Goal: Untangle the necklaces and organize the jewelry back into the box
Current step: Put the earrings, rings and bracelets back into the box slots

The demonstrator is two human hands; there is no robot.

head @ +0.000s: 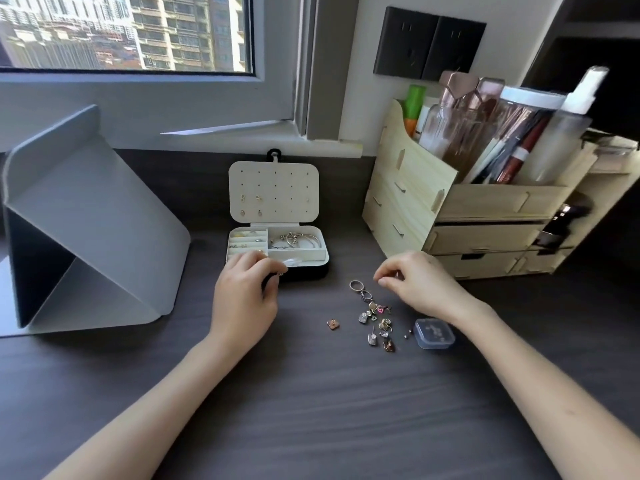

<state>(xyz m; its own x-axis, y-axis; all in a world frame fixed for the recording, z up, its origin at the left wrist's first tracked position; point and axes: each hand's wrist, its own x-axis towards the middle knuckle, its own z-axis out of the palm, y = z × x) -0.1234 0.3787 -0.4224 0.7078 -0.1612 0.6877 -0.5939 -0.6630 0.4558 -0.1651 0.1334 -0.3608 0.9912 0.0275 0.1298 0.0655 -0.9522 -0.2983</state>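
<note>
A small cream jewelry box (313,252) stands open on the dark desk, its lid (273,192) upright with a few earrings pinned on it. Rings fill its left slots and hoops and chains lie in its right compartment (296,240). My left hand (244,296) rests at the box's front left corner, fingers curled and pinching a tiny piece I cannot make out. My right hand (415,285) hovers to the right of the box, pinching something very small between thumb and forefinger. Below it lies a loose pile of rings, charms and earrings (375,317), with one pinkish charm (332,323) apart.
A small clear plastic case (434,333) sits right of the pile. A wooden organizer (450,209) with drawers and cosmetics stands at the back right. A folded grey tablet stand (86,230) occupies the left. Wall, window sill and sockets lie behind.
</note>
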